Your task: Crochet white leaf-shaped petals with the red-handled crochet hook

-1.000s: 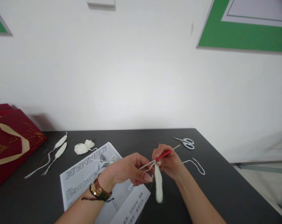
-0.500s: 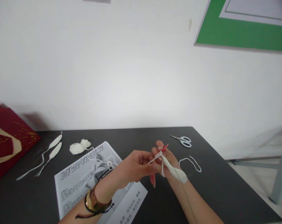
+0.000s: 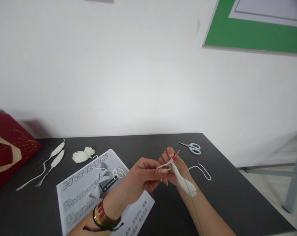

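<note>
My left hand (image 3: 145, 173) pinches white yarn (image 3: 166, 163) between thumb and fingers. Close beside it, my right hand (image 3: 181, 168) is closed around a red crochet hook (image 3: 176, 154), whose tip points up and right. From the hook, a white crocheted petal (image 3: 185, 184) lies across the right palm and wrist. A thin dark wire (image 3: 195, 209) runs from the petal down along the right forearm. Fingers hide the exact loops on the hook.
Printed sheets (image 3: 74, 196) lie under my left forearm. Two finished white petals (image 3: 57, 158), a small yarn bundle (image 3: 82, 155) and a red bag (image 3: 10, 147) are leftward. Scissors (image 3: 193, 148) and a loose yarn tail (image 3: 205, 170) lie at right on the black table (image 3: 148, 144).
The left fingers have turned and drawn the yarn in closer to the hook. The right fingers have shifted slightly around the hook, and the view has moved a little.
</note>
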### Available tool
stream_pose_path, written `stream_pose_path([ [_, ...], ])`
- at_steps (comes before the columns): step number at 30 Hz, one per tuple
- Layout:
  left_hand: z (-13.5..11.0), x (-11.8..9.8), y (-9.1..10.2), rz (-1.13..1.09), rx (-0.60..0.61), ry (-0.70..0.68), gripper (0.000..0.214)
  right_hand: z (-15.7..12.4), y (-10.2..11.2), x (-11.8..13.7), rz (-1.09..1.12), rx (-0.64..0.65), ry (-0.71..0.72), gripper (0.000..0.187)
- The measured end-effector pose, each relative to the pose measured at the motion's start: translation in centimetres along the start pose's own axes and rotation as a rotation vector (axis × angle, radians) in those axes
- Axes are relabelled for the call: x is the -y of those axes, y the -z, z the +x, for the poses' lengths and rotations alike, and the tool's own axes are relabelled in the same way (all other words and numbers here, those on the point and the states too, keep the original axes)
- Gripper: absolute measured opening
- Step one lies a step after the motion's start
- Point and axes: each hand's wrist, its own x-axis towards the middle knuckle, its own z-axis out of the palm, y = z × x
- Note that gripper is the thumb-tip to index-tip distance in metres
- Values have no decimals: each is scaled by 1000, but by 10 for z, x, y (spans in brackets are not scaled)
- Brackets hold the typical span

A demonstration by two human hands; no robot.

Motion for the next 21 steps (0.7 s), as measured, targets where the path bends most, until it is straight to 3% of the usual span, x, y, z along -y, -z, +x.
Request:
stream_pose_path([
  [14, -2, -2, -5, -64, -82, -194, 19, -1, 0, 7, -185, -11, 61, 29],
  [17, -2, -1, 4, -48, -23, -123, 18, -2, -6, 11, -226, -17, 66, 27],
  [21, 2, -6, 29, 16, 109, 27, 32, -1, -13, 14, -262, 13, 90, 22],
])
